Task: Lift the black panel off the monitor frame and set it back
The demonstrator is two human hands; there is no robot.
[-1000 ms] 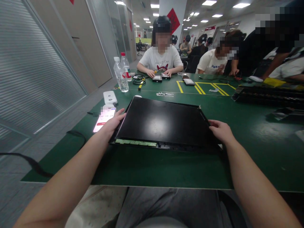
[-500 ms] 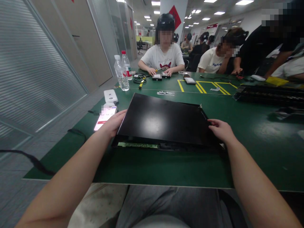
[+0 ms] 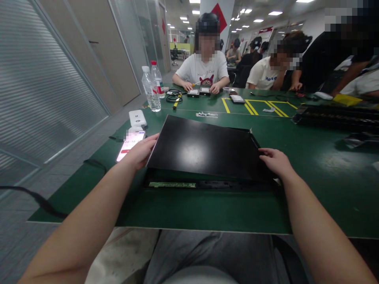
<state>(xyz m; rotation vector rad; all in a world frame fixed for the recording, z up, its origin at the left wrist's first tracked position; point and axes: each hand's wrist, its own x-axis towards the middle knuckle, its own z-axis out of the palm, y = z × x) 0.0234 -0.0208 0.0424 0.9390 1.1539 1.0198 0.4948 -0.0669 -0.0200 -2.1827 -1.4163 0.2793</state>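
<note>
Left hand (image 3: 142, 151) and right hand (image 3: 276, 161) clamp a glossy black rectangular panel's (image 3: 204, 150) sides, near the green tabletop's (image 3: 207, 211) front edge.

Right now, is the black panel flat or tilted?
The panel is tilted: its left side is up at the left hand, and the gap above the green strip narrows rightward.

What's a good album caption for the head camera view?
Left hand holding a black panel tilted up, right hand at its opposite side, over a green table.
</note>
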